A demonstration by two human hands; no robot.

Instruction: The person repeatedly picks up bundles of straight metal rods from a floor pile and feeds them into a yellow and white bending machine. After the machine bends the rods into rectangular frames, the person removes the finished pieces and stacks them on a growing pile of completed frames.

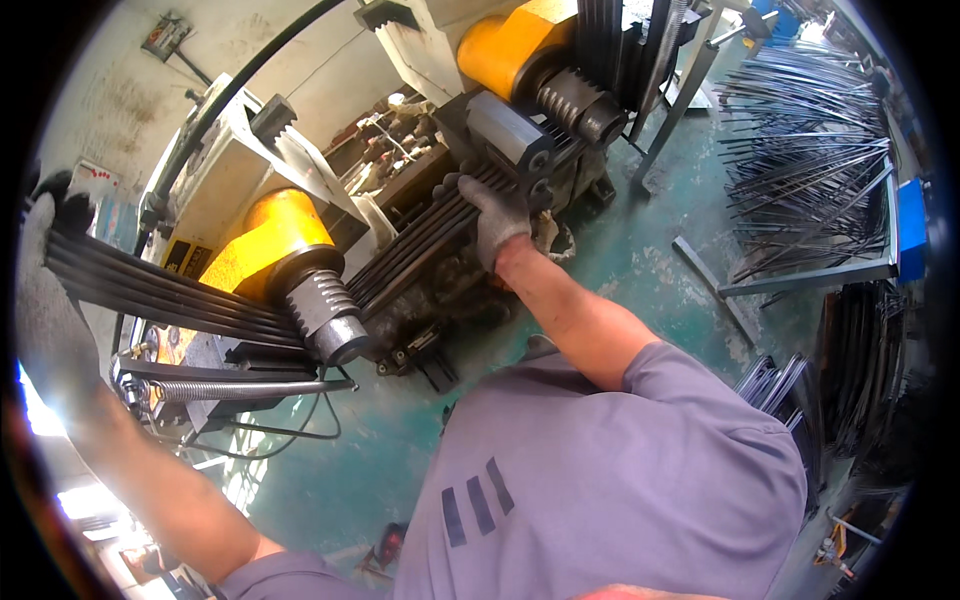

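Several long dark metal rods (170, 290) lie side by side through a machine, passing behind a grooved steel roller (325, 310) on a yellow housing (270, 235). At the far left, my left hand (42, 235), in a grey glove, is closed round the rods' left end; its fingers are partly dark and blurred. Farther along the same rods, my right hand (495, 215), gloved in grey too, grips them from above. It is just left of a steel block (508, 135). Beyond that block, the rods' other end is hidden.
A second yellow housing (510, 50) with a grooved roller stands at the back. On the right, a metal rack (810, 280) holds a heap of thin rods (800, 150). Dark bundled strips (860, 370) lie below it. A coil spring (220, 390) and cable hang at the machine's near left.
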